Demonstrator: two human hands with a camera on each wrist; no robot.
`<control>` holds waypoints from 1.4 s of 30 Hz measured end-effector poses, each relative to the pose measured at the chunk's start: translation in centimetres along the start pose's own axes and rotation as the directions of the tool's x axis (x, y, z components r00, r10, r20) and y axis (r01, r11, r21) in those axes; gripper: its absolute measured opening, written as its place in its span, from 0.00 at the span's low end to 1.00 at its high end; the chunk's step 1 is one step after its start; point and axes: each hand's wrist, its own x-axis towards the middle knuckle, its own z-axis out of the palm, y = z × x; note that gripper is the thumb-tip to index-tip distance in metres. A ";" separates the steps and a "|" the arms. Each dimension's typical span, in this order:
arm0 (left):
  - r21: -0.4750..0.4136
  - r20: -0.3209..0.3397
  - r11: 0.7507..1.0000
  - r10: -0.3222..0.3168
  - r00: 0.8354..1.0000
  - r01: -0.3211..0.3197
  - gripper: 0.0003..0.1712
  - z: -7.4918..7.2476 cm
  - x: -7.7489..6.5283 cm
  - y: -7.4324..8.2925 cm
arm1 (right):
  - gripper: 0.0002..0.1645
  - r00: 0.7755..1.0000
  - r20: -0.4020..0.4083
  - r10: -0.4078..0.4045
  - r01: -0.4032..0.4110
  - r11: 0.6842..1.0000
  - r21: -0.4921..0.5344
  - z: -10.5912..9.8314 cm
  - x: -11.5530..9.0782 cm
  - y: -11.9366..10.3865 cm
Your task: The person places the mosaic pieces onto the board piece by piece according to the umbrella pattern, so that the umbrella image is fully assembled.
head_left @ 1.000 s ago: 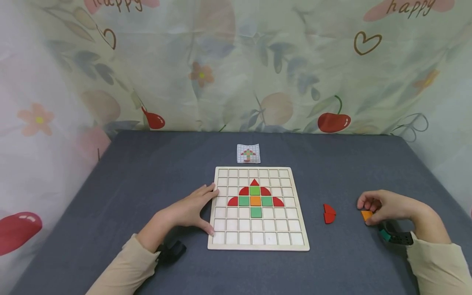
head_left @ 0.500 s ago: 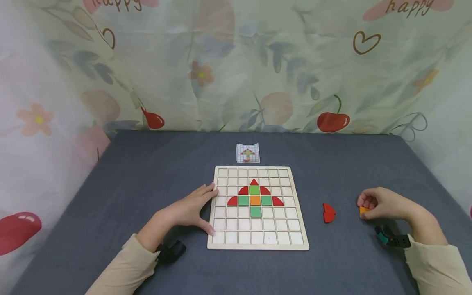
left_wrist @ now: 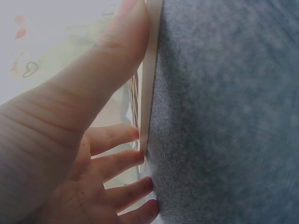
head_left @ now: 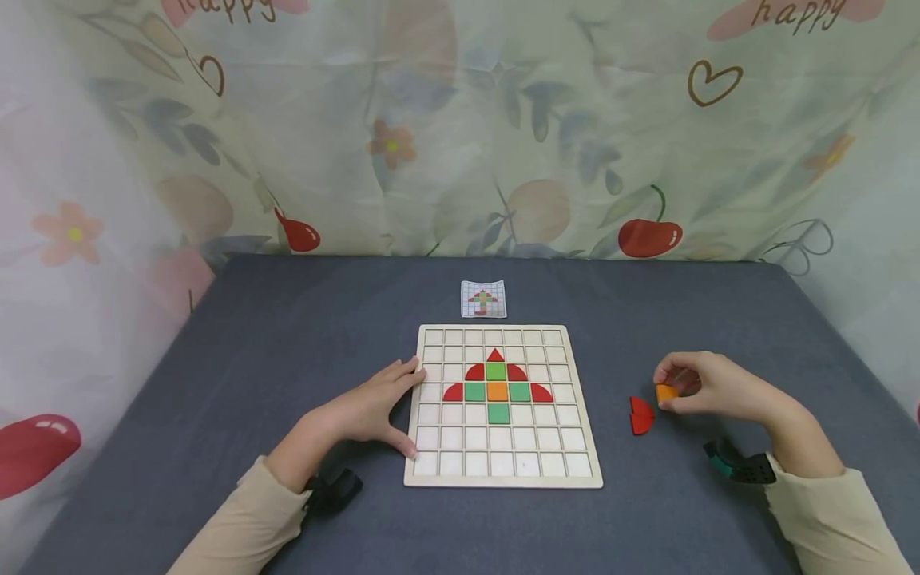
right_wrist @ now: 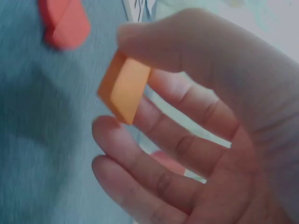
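Note:
A pale wooden grid board (head_left: 453, 463) lies flat on the table, bearing a figure of red, green and orange pieces. My left hand (head_left: 362, 411) rests against the board's left edge, thumb near the front and fingertips farther back; the left wrist view shows these fingers fairly straight. To the right of the board, my right hand (head_left: 729, 389) pinches an orange square block (right_wrist: 131, 88) between thumb and fingers, raised off the cloth. Two red quarter-round pieces (head_left: 641, 416) lie together on the table, just left of that hand.
Behind the board lies a small printed card (head_left: 483, 299) with a coloured grid figure. Dark grey cloth (head_left: 309, 311) covers the table. A patterned curtain (head_left: 460, 144) hangs along the back edge.
My right hand has taken up the orange block from the table and carried it left and slightly away, close to the red pieces. The left hand and board have stayed in place.

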 end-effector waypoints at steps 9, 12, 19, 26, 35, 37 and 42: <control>0.011 0.001 1.000 0.004 1.000 -0.004 0.64 0.0 0.1 -0.2 | 0.16 0.998 -0.044 -0.041 0.042 0.999 0.014 1.2 1.1 -2.4; 0.010 0.002 1.000 0.002 1.000 -0.002 0.64 0.0 0.1 -0.2 | 0.16 0.998 -0.048 -0.047 0.048 0.998 0.030 1.6 1.4 -3.0; 0.013 -0.001 1.000 0.000 1.000 0.000 0.64 0.1 0.2 -0.1 | 0.17 0.994 -0.075 -0.081 0.083 0.996 0.030 2.4 2.0 -4.4; 0.017 -0.001 1.000 0.003 1.000 -0.003 0.64 0.0 0.1 -0.2 | 0.12 0.986 -0.089 -0.141 0.143 0.989 0.022 3.1 2.6 -5.4; 0.007 0.001 1.000 -0.002 1.000 0.002 0.64 0.1 0.2 -0.2 | 0.17 0.989 -0.073 -0.125 0.127 0.992 0.025 3.9 3.2 -6.4; 0.006 0.001 1.000 -0.004 1.000 0.004 0.64 0.1 0.2 -0.2 | 0.18 0.990 -0.072 -0.120 0.121 0.992 0.020 4.2 3.3 -6.7; 0.012 -0.001 1.000 0.000 1.000 0.000 0.64 0.1 0.1 -0.2 | 0.19 0.990 -0.071 -0.122 0.124 0.992 0.028 4.6 3.6 -7.5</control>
